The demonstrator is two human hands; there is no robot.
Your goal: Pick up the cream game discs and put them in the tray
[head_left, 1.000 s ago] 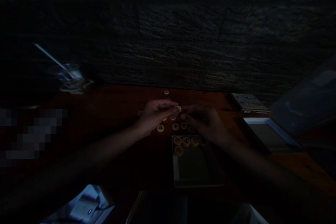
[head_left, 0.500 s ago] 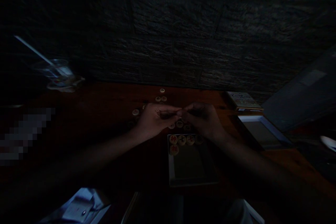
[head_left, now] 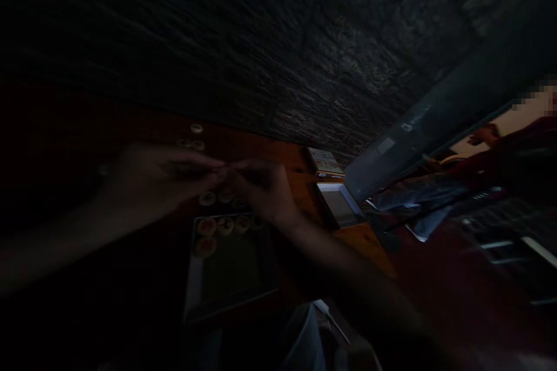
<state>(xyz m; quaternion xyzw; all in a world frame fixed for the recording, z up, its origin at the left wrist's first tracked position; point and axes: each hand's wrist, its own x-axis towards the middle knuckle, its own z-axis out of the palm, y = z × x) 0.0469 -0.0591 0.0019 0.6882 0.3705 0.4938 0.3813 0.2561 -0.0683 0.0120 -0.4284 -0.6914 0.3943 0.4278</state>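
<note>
a faint piece (head_left: 103,169) lies far left on the desk (head_left: 364,246), just left of my left hand (head_left: 150,177). that hand's thumb and fingers are drawn in, tips meeting those of my right hand (head_left: 265,188), same as half a second ago. a second ago there was a gap and a disc showed in the left fingers; now too dark to tell if it's in there or which hand has it. far pieces (head_left: 196,127) sit toward the wall (head_left: 331,58); near pieces (head_left: 207,198) sit below my fingertips, just past the tray (head_left: 194,281).

tray pieces (head_left: 225,225) unchanged: row of four at the far edge, rightmost very dim, plus one below at left, so i'd judge no progress in there yet. my view swung right and tipped; second tray (head_left: 337,203), flat box (head_left: 324,159) and grey post (head_left: 418,122) come further in, and a co-worker's jeans (head_left: 418,194) now show at right.

pointing, left to right: pieces are round, so no long axis; tray pieces lie flat, marked faces up, too blurred to say which way they read. tray is open side up, long axis seemingly running from me toward the wall. second tray's long axis slants, far left to near right.
</note>
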